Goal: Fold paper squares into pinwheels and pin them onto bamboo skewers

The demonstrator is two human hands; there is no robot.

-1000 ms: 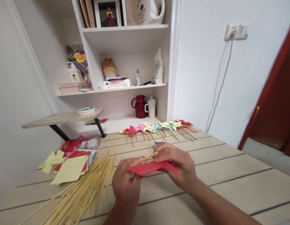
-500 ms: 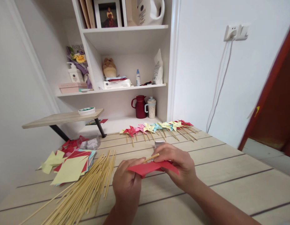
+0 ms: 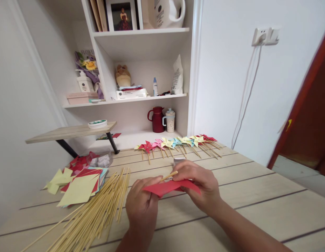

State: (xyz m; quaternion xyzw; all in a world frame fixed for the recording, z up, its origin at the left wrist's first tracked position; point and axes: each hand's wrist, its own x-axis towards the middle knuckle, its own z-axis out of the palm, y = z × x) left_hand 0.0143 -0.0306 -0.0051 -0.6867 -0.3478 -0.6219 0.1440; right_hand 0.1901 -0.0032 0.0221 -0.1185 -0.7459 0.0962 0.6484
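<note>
Hands unmoved: both hands' fingers [image 3: 154,182] pinched on red paper [image 3: 170,187], stick [image 3: 169,175].

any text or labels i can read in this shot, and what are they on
"FLOWER", partly cut off, on the purple flower bouquet wrap on the left shelf.
Print on the white jug, the white box, the white pouch, the pump bottle and the round tape roll: too small or blurred to read.
No writing shows on the red paper or the bamboo stick.
</note>
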